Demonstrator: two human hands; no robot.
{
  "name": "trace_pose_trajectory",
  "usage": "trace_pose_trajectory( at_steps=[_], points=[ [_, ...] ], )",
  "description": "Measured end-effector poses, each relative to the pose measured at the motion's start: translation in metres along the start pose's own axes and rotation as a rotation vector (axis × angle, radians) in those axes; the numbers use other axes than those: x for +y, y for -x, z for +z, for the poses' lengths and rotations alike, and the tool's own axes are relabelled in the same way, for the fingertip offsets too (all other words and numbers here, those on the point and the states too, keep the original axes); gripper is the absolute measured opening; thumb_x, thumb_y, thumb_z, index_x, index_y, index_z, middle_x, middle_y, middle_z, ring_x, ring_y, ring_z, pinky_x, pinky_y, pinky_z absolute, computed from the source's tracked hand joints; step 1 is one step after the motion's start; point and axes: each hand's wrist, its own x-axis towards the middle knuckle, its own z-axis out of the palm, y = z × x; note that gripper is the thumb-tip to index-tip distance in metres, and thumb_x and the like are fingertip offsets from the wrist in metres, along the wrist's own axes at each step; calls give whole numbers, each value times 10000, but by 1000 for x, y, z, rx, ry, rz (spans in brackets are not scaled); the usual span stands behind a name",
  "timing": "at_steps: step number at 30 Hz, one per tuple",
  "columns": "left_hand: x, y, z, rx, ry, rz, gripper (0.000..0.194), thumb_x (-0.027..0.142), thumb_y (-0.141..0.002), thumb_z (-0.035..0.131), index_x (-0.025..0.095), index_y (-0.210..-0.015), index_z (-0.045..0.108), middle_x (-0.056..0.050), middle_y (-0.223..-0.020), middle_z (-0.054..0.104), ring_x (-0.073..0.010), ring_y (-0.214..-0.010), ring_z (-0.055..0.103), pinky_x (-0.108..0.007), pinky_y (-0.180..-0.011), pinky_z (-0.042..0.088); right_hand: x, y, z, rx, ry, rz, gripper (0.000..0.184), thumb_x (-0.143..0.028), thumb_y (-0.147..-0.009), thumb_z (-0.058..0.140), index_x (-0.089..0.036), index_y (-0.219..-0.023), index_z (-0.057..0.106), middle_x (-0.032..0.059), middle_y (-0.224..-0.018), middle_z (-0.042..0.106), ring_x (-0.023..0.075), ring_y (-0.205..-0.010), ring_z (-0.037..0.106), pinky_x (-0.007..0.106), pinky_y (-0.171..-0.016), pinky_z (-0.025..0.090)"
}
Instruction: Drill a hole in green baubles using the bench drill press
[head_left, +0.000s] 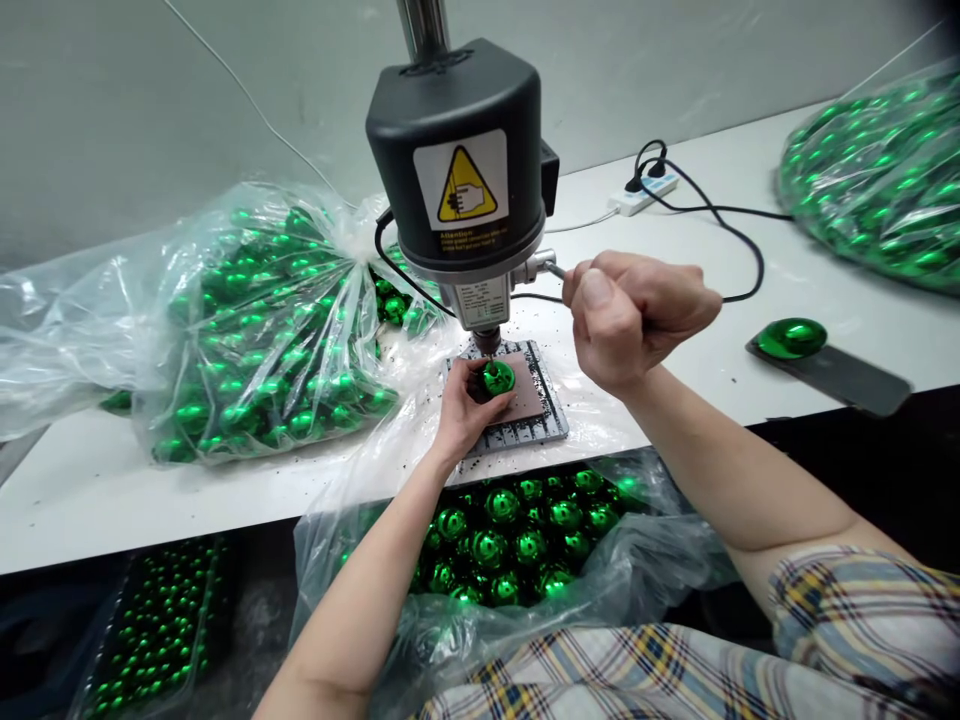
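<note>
A worker in a plaid shirt [645, 660] sits before an open plastic bag [637, 570] of shiny green balls [501, 505], just below the front edge of a white worktable [352, 485]. Near that edge, the left hand [465, 410] pinches one green ball [500, 379] between thumb and fingers, on a pinkish pad [531, 385] over a speckled base plate [553, 405]. The right hand [641, 315] is curled tight around the lever [555, 269] of a black-headed drill press [457, 100], its chuck [487, 341] directly above the ball; whether the two touch cannot be told. Toward the right front edge, a glossy green piece [793, 337] rests on a dark flat slab [862, 380]. A gathered bag [255, 340] of green balls fills the table's left side. Toward the back edge lies a white power strip [649, 192]; another full bag [885, 190] occupies the far right corner.
</note>
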Motion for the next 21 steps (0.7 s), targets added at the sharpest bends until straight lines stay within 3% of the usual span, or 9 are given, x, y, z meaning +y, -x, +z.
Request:
trace_pose_trajectory(
  at_steps=[3,6,9,13,15,18,19,21],
  points=[
    [-1,0,0,-4,14,-2,506,290,-710,857,206,-1120,572,-20,-967,628,-180,-883,598,-312,-788,479,5,2,1,154,-136,-225,476,-176,-894,565,-202,-561,226,-49,-497,195,92,-396,255,292,-418,237],
    [-1,1,0,-2,36,3,500,299,-714,851,205,-1118,572,-27,-982,629,-183,-897,595,-316,-798,475,10,8,0,85,-188,-331,454,-65,-832,555,-198,-576,203,-57,-504,196,76,-385,225,275,-392,204],
    [-1,0,0,0,54,-2,488,301,-708,850,202,-1100,577,-34,-1002,636,-189,-918,601,-325,-817,477,8,10,0,61,-194,-315,466,-63,-801,556,-191,-552,183,-61,-473,198,75,-377,174,287,-386,174],
    [-1,-2,3,-10,80,-48,499,311,-710,847,196,-1114,577,-46,-1007,654,-199,-943,620,-335,-833,490,-4,-24,11,240,-171,-106,470,-136,-865,563,-207,-496,281,-59,-436,254,92,-365,258,310,-396,186],
    [2,0,5,1,85,-73,502,302,-698,852,195,-1105,579,-46,-996,662,-197,-923,626,-332,-815,499,-9,-54,18,245,-189,76,447,-132,-880,574,-233,-499,361,-58,-442,325,98,-369,297,313,-379,208],
    [18,11,-5,39,32,-83,485,260,-673,855,191,-1074,591,-55,-1004,666,-194,-887,627,-324,-776,504,-7,-92,26,190,-286,407,476,-62,-886,540,-247,-480,376,-69,-430,290,90,-348,239,300,-326,178],
    [26,16,-14,4,-10,-76,472,253,-669,857,192,-1061,600,-59,-1002,666,-195,-874,625,-322,-759,503,-5,-100,28,179,-312,478,493,-49,-889,528,-247,-469,364,-72,-424,265,89,-344,220,295,-314,153],
    [44,26,-39,-198,-108,-43,480,284,-641,889,205,-1039,632,-64,-985,673,-209,-858,624,-324,-733,499,0,-107,29,172,-340,544,504,-54,-893,525,-244,-458,357,-67,-412,258,91,-344,206,291,-304,110]
  ],
)
